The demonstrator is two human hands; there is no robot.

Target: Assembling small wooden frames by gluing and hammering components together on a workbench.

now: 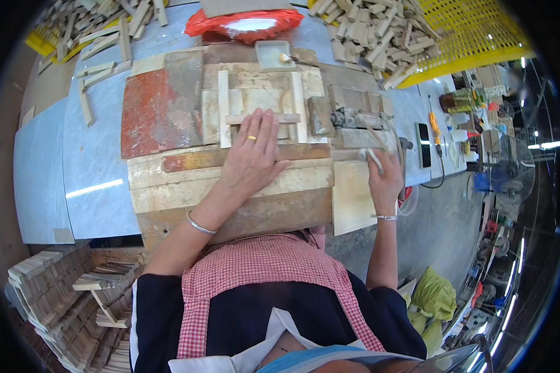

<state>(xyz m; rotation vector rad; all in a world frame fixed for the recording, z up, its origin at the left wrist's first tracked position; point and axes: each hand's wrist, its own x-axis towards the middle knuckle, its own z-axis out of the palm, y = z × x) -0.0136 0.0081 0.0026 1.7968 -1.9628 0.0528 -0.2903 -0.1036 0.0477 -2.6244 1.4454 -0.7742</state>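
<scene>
My left hand lies flat with its fingers stretched out over a wooden crosspiece. This crosspiece spans two upright wooden strips, a left one and a right one, on a worn wooden jig board. To the right, my right hand is closed round a pale handle, slightly blurred. Just beyond it a metal clamp sits on wooden blocks; whether the handle joins it I cannot tell. A white dish with a brush stands behind the strips.
Heaped wooden pieces and a yellow plastic basket are at the far right; more pieces lie far left. A red plastic bag sits at the back. A phone and an orange-handled tool lie right. Stacked frames stand lower left.
</scene>
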